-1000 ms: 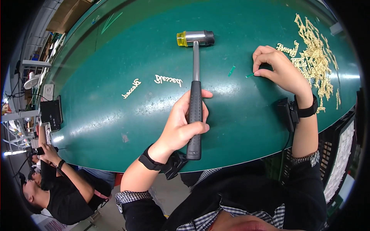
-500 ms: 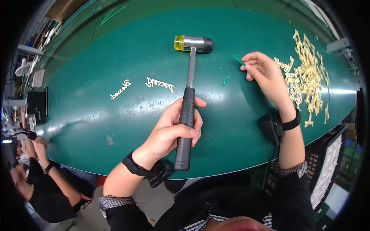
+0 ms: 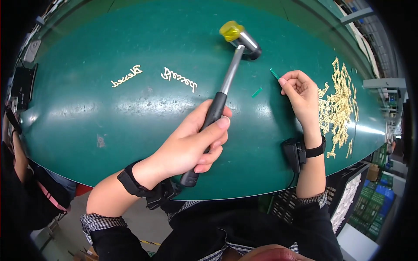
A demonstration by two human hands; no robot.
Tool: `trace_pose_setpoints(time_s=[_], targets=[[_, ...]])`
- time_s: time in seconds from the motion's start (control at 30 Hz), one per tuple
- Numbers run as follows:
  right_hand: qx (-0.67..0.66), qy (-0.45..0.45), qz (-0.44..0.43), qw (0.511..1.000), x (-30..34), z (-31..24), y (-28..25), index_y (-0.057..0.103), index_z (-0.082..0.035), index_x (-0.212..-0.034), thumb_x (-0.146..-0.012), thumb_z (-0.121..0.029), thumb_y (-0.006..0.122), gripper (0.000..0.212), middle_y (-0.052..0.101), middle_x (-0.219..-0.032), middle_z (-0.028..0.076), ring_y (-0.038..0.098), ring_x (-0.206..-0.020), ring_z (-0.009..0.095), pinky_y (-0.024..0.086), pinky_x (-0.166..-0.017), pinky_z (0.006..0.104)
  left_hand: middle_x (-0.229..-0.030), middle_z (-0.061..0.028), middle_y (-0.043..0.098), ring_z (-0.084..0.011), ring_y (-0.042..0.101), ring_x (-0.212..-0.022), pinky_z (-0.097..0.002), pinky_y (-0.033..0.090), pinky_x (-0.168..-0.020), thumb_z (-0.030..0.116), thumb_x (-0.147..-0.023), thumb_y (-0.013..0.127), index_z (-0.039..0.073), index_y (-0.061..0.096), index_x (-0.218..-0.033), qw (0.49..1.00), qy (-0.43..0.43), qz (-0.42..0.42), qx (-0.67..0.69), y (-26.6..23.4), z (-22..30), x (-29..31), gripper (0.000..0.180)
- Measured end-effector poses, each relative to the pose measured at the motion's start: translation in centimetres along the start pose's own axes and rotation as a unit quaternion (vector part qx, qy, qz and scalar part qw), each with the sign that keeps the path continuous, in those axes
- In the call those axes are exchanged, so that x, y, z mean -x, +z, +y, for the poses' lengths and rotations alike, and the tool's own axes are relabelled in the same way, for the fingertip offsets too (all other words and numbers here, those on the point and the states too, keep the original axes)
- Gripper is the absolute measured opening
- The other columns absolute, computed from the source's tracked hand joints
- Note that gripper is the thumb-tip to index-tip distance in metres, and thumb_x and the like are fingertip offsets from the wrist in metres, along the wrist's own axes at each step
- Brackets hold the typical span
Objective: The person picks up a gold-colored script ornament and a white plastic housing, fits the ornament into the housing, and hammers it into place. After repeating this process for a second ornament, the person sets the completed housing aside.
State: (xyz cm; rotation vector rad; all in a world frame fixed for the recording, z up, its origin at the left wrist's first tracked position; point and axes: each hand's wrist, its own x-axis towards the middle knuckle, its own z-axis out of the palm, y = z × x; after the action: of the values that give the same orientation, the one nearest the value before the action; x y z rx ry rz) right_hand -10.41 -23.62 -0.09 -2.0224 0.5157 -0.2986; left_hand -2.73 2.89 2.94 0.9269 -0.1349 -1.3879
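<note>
My left hand (image 3: 198, 141) is wrapped round the black grip of a mallet (image 3: 230, 71). Its head, with one yellow face and one dark face, points away from me and is tilted. Between thumb and fingers, my right hand (image 3: 300, 89) pinches a thin green strip (image 3: 274, 73). A second small green piece (image 3: 257, 92) lies on the table between the mallet and that hand. To the left of the mallet lie two pale word-shaped cutouts, a larger one (image 3: 179, 80) and a smaller one (image 3: 127, 76).
A heap of pale word-shaped cutouts (image 3: 342, 108) lies at the right on the green table (image 3: 152, 135). Past the table's near right edge stands a black crate (image 3: 348, 191) with white pieces. Another person's arm (image 3: 19, 156) is at the far left.
The mallet has turned in my left hand, its head swinging to the right and yellow face tipping up. The view has shifted. My right hand keeps the green strip pinched.
</note>
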Motion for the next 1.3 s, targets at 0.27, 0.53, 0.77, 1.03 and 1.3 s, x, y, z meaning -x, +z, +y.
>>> trace_pose_setpoints(time_s=[0.27, 0.53, 0.77, 1.03, 1.3], targets=[[-0.009, 0.014, -0.001, 1.0, -0.1, 0.1, 0.0, 0.06, 0.001, -0.09, -0.087, -0.007, 0.06, 0.008, 0.059, -0.071, -0.001, 0.054, -0.065, 0.003, 0.039, -0.061, 0.0168, -0.068, 0.002, 0.038, -0.0022, 0.03, -0.044, -0.0179, 0.027, -0.038, 0.022, -0.1, 0.037, 0.003, 0.041, -0.121, 0.96, 0.11, 0.043, -0.254, -0.2, -1.3, 0.1, 0.029], [-0.039, 0.014, -0.007, 0.999, 0.1, 0.2, 0.0, 0.048, -0.002, -0.095, -0.086, -0.002, 0.058, 0.014, 0.056, -0.068, 0.0, 0.051, -0.062, 0.003, 0.036, -0.055, 0.0168, -0.068, 0.003, 0.039, -0.002, 0.031, -0.047, -0.0179, 0.028, -0.042, 0.022, -0.099, 0.04, -0.001, 0.043, -0.12, 0.962, 0.092, 0.04, -0.254, -0.6, -0.9, -0.3, 0.032], [-0.058, 0.006, -0.012, 0.998, 0.2, 0.1, 0.0, 0.031, -0.01, -0.094, -0.086, 0.003, 0.057, 0.03, 0.051, -0.068, 0.0, 0.051, -0.065, 0.005, 0.035, -0.056, 0.0166, -0.063, -0.0015, 0.042, -0.0087, 0.039, -0.05, -0.0251, 0.032, -0.047, 0.019, -0.098, 0.042, -0.001, 0.045, -0.114, 0.944, 0.077, 0.031, -0.32, -0.6, -1.4, -0.2, 0.026], [-0.046, -0.019, -0.005, 0.999, -0.1, 0.6, -0.2, 0.032, -0.009, -0.091, -0.086, 0.002, 0.056, 0.028, 0.046, -0.065, -0.002, 0.049, -0.062, 0.005, 0.034, -0.054, 0.0162, -0.066, 0.0038, 0.037, -0.0013, 0.03, -0.048, -0.0175, 0.026, -0.042, 0.022, -0.099, 0.04, -0.004, 0.042, -0.121, 0.935, 0.071, 0.031, -0.345, -0.5, -1.9, -0.7, 0.034], [0.014, 0.08, -0.012, 0.997, -0.3, -2.1, -0.4, 0.038, -0.002, -0.095, -0.078, 0.004, 0.057, 0.026, 0.053, -0.065, 0.004, 0.051, -0.06, 0.009, 0.041, -0.056, 0.0239, -0.066, 0.0029, 0.039, -0.001, 0.03, -0.044, -0.0171, 0.025, -0.038, 0.024, -0.098, 0.04, -0.004, 0.041, -0.121, 0.934, 0.066, 0.049, -0.349, -0.1, -2.1, -0.9, 0.036]])
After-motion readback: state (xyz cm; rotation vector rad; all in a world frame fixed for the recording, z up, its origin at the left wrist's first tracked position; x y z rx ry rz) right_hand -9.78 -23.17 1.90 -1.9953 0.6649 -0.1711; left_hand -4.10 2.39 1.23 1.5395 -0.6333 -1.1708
